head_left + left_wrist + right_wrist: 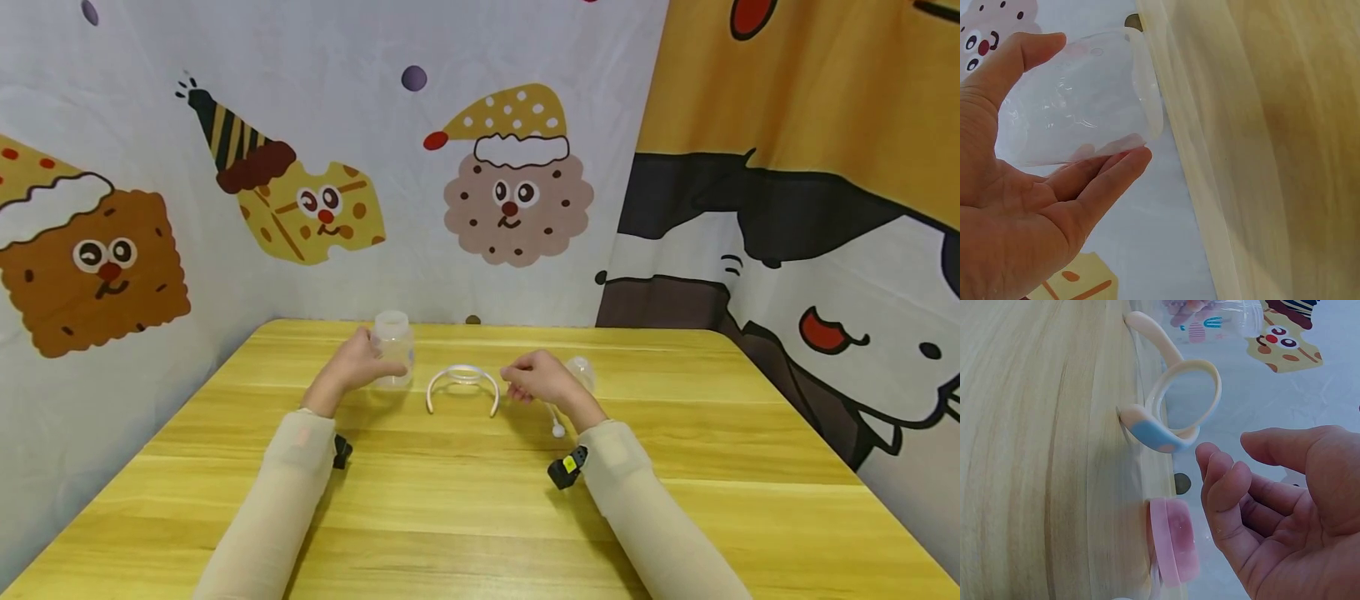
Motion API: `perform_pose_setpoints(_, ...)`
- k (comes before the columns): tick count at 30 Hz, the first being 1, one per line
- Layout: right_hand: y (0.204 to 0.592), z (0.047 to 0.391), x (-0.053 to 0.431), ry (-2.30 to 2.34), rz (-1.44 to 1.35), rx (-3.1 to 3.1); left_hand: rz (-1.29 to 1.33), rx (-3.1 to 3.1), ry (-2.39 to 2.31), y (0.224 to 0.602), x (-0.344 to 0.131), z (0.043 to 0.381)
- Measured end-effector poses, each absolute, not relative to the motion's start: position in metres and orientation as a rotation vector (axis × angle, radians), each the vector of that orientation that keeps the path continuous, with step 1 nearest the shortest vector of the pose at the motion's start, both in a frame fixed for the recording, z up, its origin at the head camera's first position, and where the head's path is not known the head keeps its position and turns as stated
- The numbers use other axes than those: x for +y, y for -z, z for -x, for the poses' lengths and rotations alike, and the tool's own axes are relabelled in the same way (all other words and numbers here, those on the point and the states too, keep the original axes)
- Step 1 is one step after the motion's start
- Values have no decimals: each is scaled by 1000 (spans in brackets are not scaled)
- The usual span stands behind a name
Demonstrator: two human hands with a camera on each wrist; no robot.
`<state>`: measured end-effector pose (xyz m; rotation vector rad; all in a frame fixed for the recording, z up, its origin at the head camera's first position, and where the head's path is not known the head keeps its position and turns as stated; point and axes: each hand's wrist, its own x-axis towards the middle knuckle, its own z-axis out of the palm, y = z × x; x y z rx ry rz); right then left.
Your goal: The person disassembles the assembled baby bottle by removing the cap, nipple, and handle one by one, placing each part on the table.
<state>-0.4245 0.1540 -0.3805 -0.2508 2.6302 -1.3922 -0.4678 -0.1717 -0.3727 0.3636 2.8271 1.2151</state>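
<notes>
My left hand [352, 367] holds a clear baby bottle [392, 346] upright, its neck at the top. In the left wrist view the thumb lies along one side of the bottle [1085, 100] and the fingers along the other. A pale two-armed bottle handle with a ring in its middle [463, 367] stands on the table between my hands; a blue patch marks one arm of the handle [1147, 432]. My right hand [542, 379] hovers beside this handle, fingers loosely bent, a gap between thumb and forefinger, and nothing in it.
Close to my right hand are a clear dome-shaped cover [580, 372] and a pink collar piece [1172, 540]. A thin straw with a white ball end [557, 430] lies nearby on the wooden table [450, 517]. A printed curtain [420, 208] hangs behind the table's far edge.
</notes>
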Motion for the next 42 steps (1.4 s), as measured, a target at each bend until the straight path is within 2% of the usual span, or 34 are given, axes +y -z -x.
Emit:
perform_pose_setpoints(33, 377, 422, 154, 1402, 219, 2612, -347, 2775, -1141, 375, -171, 465)
perform_pose_setpoints(42, 372, 420, 154, 1438, 257, 2614, -270, 2754, -1188, 368, -175, 464)
